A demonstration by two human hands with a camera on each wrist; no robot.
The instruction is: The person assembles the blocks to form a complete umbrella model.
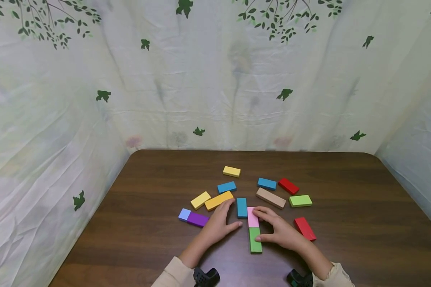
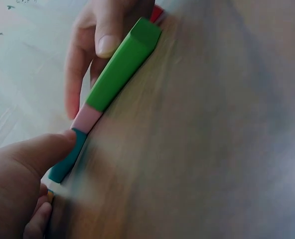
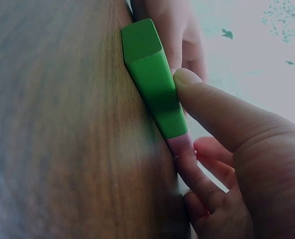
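A pink block and a green block lie end to end on the table, forming one straight strip. My right hand is at the strip's right side, its fingertips touching the pink block and its thumb on the green block's edge. A teal block stands alongside the pink one's upper left. To the left, my left hand has its fingers and thumb spread apart, holding nothing. Its fingertips are by an orange block; whether they touch it is unclear.
Around the hands on the brown table lie a purple block, a light blue block, yellow blocks, blue blocks, a tan block, a lime block and red blocks. A leaf-print cloth hangs behind.
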